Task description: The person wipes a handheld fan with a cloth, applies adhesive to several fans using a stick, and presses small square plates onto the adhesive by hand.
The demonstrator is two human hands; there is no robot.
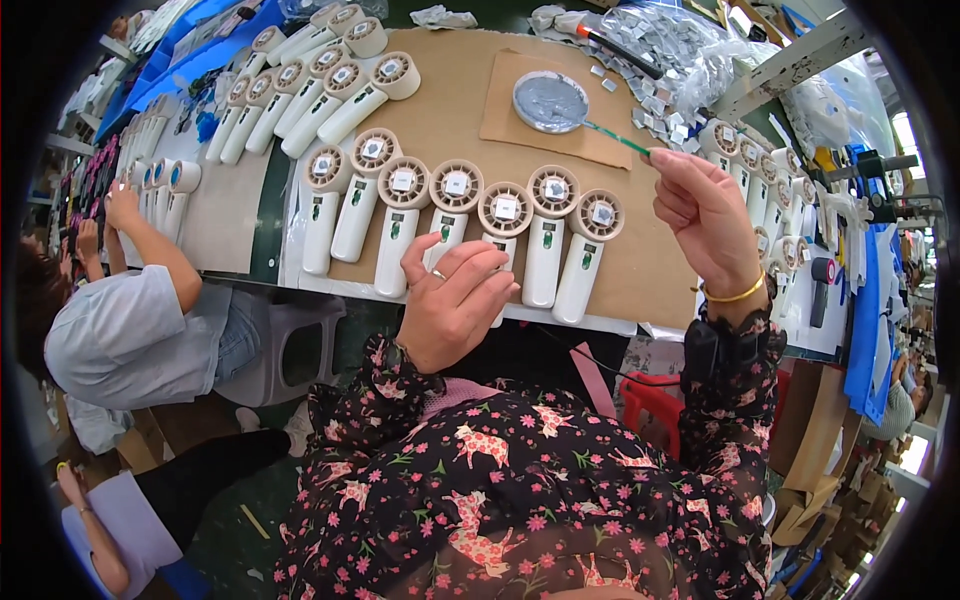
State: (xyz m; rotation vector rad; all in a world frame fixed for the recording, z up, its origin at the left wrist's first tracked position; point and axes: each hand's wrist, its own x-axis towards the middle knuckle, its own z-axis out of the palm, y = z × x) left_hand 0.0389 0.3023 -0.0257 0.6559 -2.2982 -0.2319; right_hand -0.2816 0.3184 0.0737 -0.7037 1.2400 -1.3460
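My right hand pinches a thin green stick, whose far end reaches into a round dish of grey paste. My left hand has its fingers bent over the handle of a white handheld fan, partly hiding it. This fan lies in a row of several others, heads pointing away from me. Each has a beige round grille with a pale square at its centre; some squares carry grey smears, as on the right-end fan. The left hand's fingertips partly hide the handle's middle.
The dish stands on a cardboard piece. Behind it lie small grey squares and an orange-and-black handled tool. More fans lie at back left and others at right. A co-worker sits left.
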